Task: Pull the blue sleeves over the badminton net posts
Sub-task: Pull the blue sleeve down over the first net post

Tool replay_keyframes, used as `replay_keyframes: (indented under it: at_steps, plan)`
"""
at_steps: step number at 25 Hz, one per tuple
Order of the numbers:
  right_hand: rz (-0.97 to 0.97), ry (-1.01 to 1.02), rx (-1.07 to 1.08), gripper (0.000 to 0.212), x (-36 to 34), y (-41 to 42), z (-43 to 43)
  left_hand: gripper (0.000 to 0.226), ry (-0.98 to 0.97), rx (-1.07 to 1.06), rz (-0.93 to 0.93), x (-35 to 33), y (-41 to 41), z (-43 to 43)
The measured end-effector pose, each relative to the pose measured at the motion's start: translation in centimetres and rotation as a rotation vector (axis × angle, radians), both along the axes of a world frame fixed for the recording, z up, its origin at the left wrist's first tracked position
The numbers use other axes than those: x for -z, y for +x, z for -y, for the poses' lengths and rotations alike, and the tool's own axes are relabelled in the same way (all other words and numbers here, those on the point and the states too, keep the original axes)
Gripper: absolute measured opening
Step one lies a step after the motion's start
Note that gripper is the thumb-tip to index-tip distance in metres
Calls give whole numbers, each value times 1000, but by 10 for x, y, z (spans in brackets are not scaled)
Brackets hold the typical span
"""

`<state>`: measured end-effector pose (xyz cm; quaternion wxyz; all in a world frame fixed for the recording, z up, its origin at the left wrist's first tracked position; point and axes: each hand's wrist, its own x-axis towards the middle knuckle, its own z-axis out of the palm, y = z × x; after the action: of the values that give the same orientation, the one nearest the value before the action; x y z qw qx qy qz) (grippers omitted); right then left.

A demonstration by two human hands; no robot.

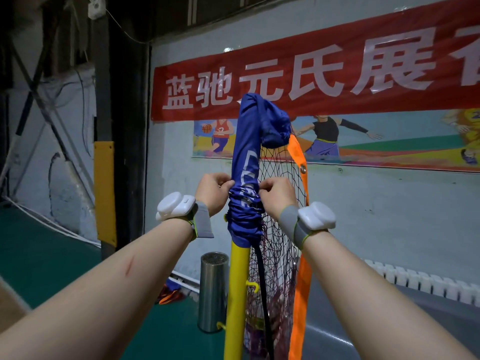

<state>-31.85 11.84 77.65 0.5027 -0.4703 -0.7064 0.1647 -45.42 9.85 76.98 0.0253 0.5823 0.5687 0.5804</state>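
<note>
Sleeve: the bunched blue fabric sleeve (245, 203) covers the top of the yellow metal post (237, 294), between my hands.
Left hand (213, 192): I pinch its left side.
Right hand (276, 194): I pinch its right side.

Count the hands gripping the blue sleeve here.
2. The left hand pinches the bunched blue sleeve on its left side; the right hand pinches it on the right side, both above the bare yellow post. No others seem hidden.
</note>
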Motion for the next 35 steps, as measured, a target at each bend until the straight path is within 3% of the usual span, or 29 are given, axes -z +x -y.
replay_keyframes:
  at_steps: [8, 14, 22, 25, 35]
  plan:
    - [116, 13, 72, 26, -1, 3, 9, 18, -96, 47, 7, 0, -3, 13]
    - [12, 92, 52, 27, -24, 1, 7, 31, 152, 173, 240, -37, 0, 11]
    - [-138, 107, -21, 32, -28, -7, -9, 18, 157, 36, 154, -37, 3, -6]
    - [-87, 107, -22, 25, -17, -7, -10, 19, 109, 41, 74, -27, 2, -4]
    - [20, 1, 2, 32, -5, 3, 6, 21, -76, 48, 21, -4, -4, 4]
